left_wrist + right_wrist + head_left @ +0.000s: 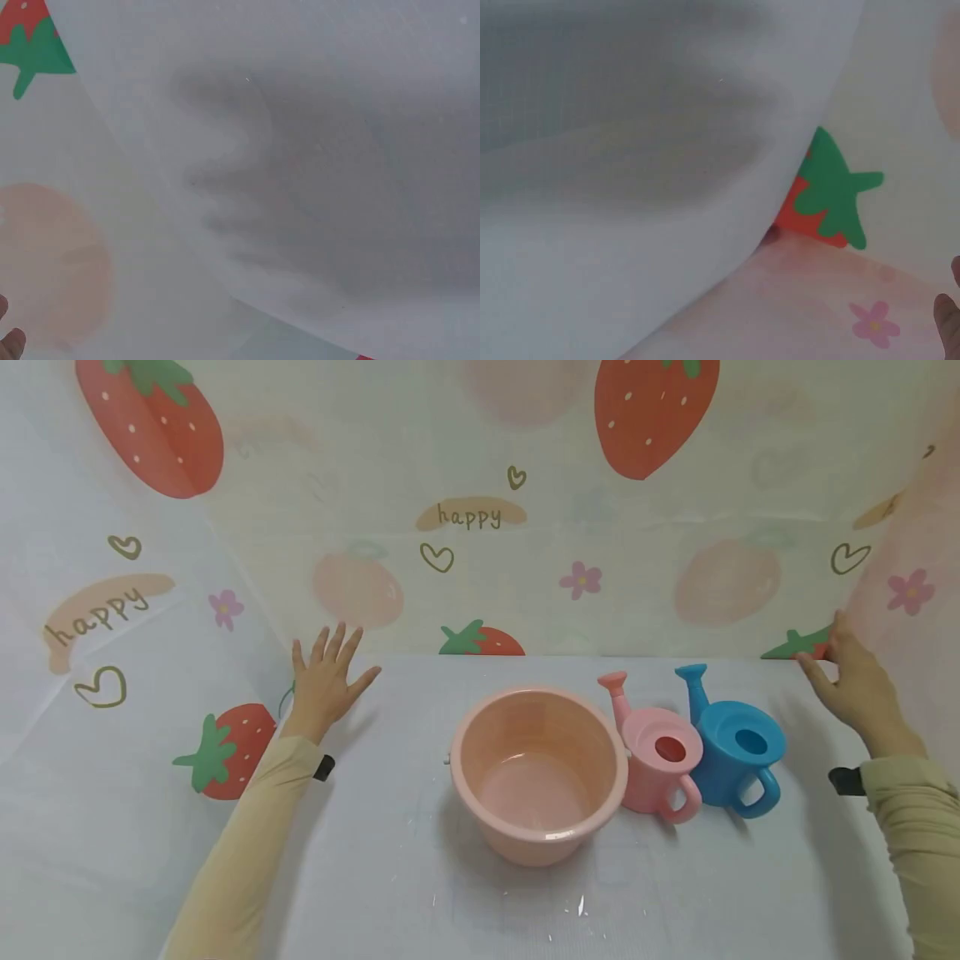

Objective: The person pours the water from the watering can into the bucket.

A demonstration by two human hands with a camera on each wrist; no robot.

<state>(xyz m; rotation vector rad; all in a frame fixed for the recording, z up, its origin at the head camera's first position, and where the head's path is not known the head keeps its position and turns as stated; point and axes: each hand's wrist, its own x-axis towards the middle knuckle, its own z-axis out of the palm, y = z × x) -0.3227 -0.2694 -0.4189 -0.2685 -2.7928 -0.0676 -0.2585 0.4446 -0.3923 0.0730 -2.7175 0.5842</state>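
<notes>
With fingers spread and straight, my left hand [324, 681] is held over the back left of the white table, holding nothing. My right hand [858, 685] is at the back right, thumb apart from the fingers, also without anything in it. Between them stands a round pink bucket [536, 843], its inside bare. Right beside it is a pink watering can [647, 777], then a blue watering can [720, 768], which is the thing nearest my right hand. Both spouts point to the back and both handles face the front. In the wrist views only fingertips [11, 343] [949, 322] show at the corners.
A cloth printed with strawberries, hearts and the word happy forms the back wall [480, 585], the left wall [112, 777] and a pinkish right wall [922, 677]. The white tabletop [375, 860] lies between them, with shadows of both hands on it.
</notes>
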